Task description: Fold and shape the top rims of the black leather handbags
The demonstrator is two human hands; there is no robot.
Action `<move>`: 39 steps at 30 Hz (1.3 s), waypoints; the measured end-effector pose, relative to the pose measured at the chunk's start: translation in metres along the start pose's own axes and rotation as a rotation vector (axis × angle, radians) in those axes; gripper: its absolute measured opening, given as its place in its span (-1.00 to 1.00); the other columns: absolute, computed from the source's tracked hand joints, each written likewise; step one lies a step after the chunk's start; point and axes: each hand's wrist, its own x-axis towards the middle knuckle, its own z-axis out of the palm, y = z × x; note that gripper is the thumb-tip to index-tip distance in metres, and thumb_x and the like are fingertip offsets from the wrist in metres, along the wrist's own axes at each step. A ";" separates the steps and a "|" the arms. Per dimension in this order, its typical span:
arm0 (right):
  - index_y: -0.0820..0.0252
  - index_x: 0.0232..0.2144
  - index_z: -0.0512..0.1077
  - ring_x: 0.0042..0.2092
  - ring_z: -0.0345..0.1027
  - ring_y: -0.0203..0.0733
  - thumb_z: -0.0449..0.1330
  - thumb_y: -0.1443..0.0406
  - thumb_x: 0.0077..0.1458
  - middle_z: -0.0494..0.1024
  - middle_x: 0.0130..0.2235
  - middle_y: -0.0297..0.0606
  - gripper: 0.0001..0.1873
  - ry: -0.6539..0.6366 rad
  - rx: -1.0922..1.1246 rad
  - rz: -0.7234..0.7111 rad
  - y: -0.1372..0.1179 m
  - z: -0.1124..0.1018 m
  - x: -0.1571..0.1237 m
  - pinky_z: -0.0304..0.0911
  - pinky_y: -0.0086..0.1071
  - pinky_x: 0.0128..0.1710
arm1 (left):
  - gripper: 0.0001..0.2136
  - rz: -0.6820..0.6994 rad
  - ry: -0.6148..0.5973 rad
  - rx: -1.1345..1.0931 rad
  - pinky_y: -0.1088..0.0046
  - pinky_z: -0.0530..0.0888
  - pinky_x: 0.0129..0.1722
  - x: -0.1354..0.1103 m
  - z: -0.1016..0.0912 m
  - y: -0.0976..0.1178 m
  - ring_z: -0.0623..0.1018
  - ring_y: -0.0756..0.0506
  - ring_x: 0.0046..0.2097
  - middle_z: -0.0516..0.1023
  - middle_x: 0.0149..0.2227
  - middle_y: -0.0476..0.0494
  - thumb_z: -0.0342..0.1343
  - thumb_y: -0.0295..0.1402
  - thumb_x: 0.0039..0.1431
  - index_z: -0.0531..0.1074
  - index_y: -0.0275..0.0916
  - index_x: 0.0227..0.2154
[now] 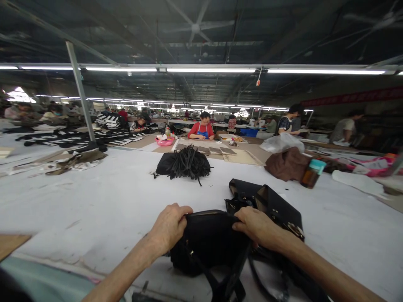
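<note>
A black handbag point(210, 241) stands near the table's front edge, its straps hanging toward me. My left hand point(170, 226) grips the bag's top left corner, fingers closed over the rim. At the top right corner, my right hand point(256, 226) pinches the same rim, so the top edge is stretched between both hands. Inside the bag is hidden from this angle. Just behind and to the right lie more black handbags point(278, 205) with gold-coloured fittings, partly covered by my right forearm.
Farther back on the white table point(103, 201) sits a pile of black fringed strips point(189, 161). To the right are a brown cloth bundle point(286, 163) and a jar with a turquoise lid point(313, 174). A person in red point(201, 130) works opposite, near a pink basket point(164, 141).
</note>
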 end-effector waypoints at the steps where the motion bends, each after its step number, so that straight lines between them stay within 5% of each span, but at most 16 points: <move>1: 0.24 -0.51 0.39 -0.26 0.37 -0.14 0.02 0.26 0.03 0.49 -0.42 -0.17 -0.79 -0.004 -0.008 0.007 -0.001 -0.001 0.000 0.12 -0.40 -0.32 | -0.69 0.024 0.009 0.031 0.48 0.26 -0.27 0.000 0.002 0.003 0.37 -0.05 -0.29 0.40 -0.41 -0.05 -0.18 -0.56 -0.07 0.41 -0.17 -0.37; 7: 0.26 -0.48 0.40 -0.23 0.36 -0.10 0.03 0.24 0.02 0.49 -0.32 -0.11 -0.78 0.034 -0.026 -0.016 0.001 -0.001 -0.003 0.13 -0.40 -0.33 | -0.57 0.132 0.026 0.162 0.46 0.28 -0.22 0.005 0.024 0.021 0.35 -0.07 -0.21 0.38 -0.29 -0.10 -0.21 -0.70 -0.22 0.33 -0.20 -0.28; 11: 0.25 -0.58 0.38 -0.37 0.39 -0.17 0.03 0.22 -0.01 0.49 -0.55 -0.19 -0.75 -0.001 0.035 -0.048 0.010 0.001 0.000 0.13 -0.45 -0.40 | -0.60 0.141 0.062 0.197 0.43 0.29 -0.25 0.007 0.033 0.024 0.32 -0.08 -0.22 0.37 -0.33 -0.09 -0.22 -0.71 -0.20 0.33 -0.21 -0.32; 22: 0.28 -0.60 0.39 -0.51 0.38 -0.26 0.00 0.23 -0.02 0.46 -0.66 -0.23 -0.72 -0.057 0.135 -0.085 0.016 0.000 0.000 0.19 -0.51 -0.41 | -0.59 0.280 0.080 -0.101 0.42 0.31 -0.17 -0.003 0.025 0.024 0.35 -0.07 -0.20 0.38 -0.31 -0.10 -0.24 -0.65 -0.09 0.36 -0.22 -0.22; 28: 0.30 -0.55 0.42 -0.48 0.38 -0.26 0.00 0.23 0.00 0.47 -0.64 -0.21 -0.71 -0.064 0.110 -0.082 0.017 0.001 0.000 0.19 -0.50 -0.37 | -0.81 0.206 0.087 0.020 0.45 0.29 -0.22 0.001 0.026 0.030 0.36 -0.08 -0.22 0.40 -0.32 -0.07 -0.09 -0.34 0.12 0.39 -0.17 -0.27; 39: 0.28 -0.51 0.45 -0.40 0.38 -0.17 0.04 0.22 -0.02 0.50 -0.52 -0.16 -0.73 0.040 -0.017 -0.042 0.013 0.004 -0.002 0.14 -0.44 -0.46 | -0.84 0.056 0.028 0.303 0.48 0.25 -0.37 0.012 0.031 0.041 0.42 -0.03 -0.31 0.40 -0.38 0.00 -0.11 -0.40 0.13 0.35 -0.16 -0.47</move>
